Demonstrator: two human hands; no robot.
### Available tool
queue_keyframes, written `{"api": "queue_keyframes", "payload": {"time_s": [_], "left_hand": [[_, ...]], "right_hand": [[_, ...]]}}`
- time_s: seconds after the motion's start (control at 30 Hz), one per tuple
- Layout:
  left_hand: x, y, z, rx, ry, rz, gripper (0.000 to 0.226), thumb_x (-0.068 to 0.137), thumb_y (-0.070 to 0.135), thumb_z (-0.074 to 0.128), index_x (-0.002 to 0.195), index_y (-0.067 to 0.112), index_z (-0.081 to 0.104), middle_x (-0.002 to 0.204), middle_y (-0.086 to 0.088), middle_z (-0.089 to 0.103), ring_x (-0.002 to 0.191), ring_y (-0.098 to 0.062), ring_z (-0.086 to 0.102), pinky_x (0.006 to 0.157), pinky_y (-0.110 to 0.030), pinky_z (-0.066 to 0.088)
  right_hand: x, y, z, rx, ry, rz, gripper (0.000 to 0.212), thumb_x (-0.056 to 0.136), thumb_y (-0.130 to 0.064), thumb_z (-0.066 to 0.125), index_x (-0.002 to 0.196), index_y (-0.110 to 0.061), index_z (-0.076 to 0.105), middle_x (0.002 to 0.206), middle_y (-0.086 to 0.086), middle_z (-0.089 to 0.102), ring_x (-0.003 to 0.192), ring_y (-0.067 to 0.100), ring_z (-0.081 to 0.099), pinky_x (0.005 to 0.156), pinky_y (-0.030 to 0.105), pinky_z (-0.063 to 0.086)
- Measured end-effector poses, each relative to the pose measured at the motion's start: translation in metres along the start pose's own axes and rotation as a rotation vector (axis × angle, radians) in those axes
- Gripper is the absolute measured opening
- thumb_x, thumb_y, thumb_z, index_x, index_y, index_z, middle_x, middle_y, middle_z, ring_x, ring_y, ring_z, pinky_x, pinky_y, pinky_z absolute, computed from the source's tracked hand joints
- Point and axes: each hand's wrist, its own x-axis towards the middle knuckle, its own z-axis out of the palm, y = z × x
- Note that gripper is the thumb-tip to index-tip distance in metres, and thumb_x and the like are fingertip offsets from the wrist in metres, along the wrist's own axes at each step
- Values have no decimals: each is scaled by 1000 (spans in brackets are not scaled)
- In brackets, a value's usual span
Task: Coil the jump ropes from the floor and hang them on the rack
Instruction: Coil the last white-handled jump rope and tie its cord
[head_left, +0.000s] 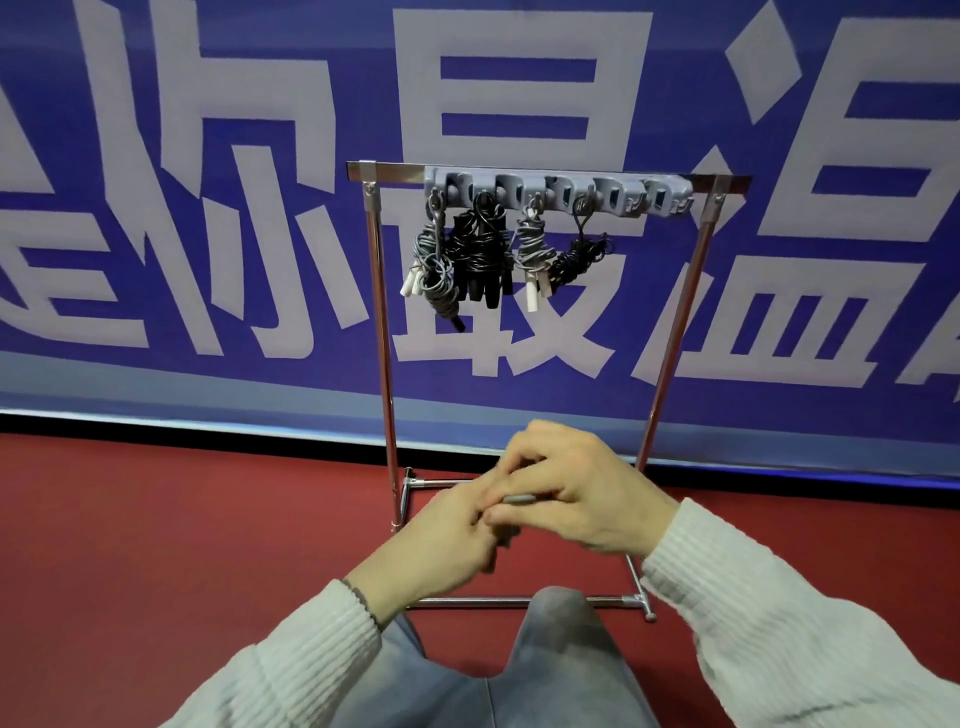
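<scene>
- Chrome tube rack (385, 364) standing on red matte floor (156, 545), grey plastic hook bar (558, 188) across the top rail.
- Four coiled jump ropes hung in a row: grey rope with white handles (431, 260), black rope (480, 249), second grey rope (530, 254), thin black rope (576, 254).
- Left hand (441, 535) and right hand (566, 493) pressed together low before the rack, fingers curled round a slim grey piece (519, 500); what it is, cannot tell.
- Ribbed cream sleeves (779, 623), blue banner (208, 156) with big white characters.
</scene>
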Motion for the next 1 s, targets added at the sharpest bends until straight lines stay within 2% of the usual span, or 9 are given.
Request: {"api": "queue_keyframes", "payload": {"time_s": [0.2, 0.27, 0.37, 0.5, 0.6, 0.67, 0.8, 0.93, 1.0], "left_hand": [[-16, 12, -12, -124, -325, -35, 20, 96, 28, 43, 81, 27, 57, 60, 15, 51, 55, -1, 41, 59, -31, 38], [-21, 16, -7, -227, -364, -10, 25, 95, 23, 42, 103, 20, 66, 70, 18, 58, 61, -2, 45, 59, -27, 39], [-24, 14, 2, -287, -322, 70, 31, 100, 30, 58, 124, 10, 63, 77, 12, 63, 62, -6, 54, 58, -22, 44], [-21, 19, 16, -595, -192, 16, 44, 95, 30, 68, 129, 7, 52, 87, -7, 68, 57, -21, 65, 41, -25, 46], [-14, 22, 23, -805, -122, -2, 52, 92, 34, 66, 125, -2, 49, 91, -17, 69, 56, -25, 66, 38, -23, 45], [-10, 24, 30, -844, -12, -64, 43, 92, 34, 65, 117, 1, 55, 89, -17, 71, 57, -28, 63, 41, -25, 47], [-12, 28, 44, -331, 349, -98, 15, 96, 41, 58, 108, 34, 52, 81, 7, 72, 61, -9, 63, 56, -29, 50], [-12, 24, 50, 121, 422, -21, 58, 93, 61, 29, 148, 62, 8, 121, 29, 41, 77, -5, 61, 65, -28, 49], [-8, 22, 52, 90, 440, 27, 62, 91, 64, 32, 150, 62, 12, 128, 31, 41, 97, 5, 60, 76, -22, 51]], "right_hand": [[10, 0, -11, 522, -226, 392, 7, 82, -17, 84, 89, -16, 81, 77, 6, 72, 71, 25, 65, 71, 38, 53], [7, 4, -8, 674, -199, 507, 12, 83, -7, 82, 90, -14, 76, 70, 11, 64, 61, 16, 58, 63, 27, 48], [-2, 6, 3, 1060, -85, 679, 18, 84, 4, 74, 88, -9, 63, 65, 3, 60, 54, 7, 57, 55, 18, 47], [-15, 2, 23, 1502, 229, 684, 34, 63, -18, 92, 81, -13, 63, 62, -3, 56, 51, 9, 54, 52, 23, 47], [-17, -4, 41, 1827, 518, 772, 22, 85, -31, 71, 71, -14, 69, 60, 2, 59, 46, 15, 56, 46, 25, 51], [-13, -1, 52, 1838, 541, 1010, 35, 92, -42, 62, 70, -16, 66, 57, 6, 57, 46, 20, 49, 44, 27, 47], [2, -4, 61, 1736, 645, 1173, 31, 93, -36, 67, 85, -6, 65, 76, 19, 62, 62, 31, 63, 56, 35, 56], [10, -10, 62, 1488, 971, 1059, 16, 95, -3, 58, 107, 4, 67, 94, 30, 67, 74, 36, 70, 70, 44, 62], [8, -15, 68, 1433, 1003, 989, 22, 95, 6, 49, 110, 7, 65, 94, 32, 68, 80, 38, 70, 77, 46, 60]]}}
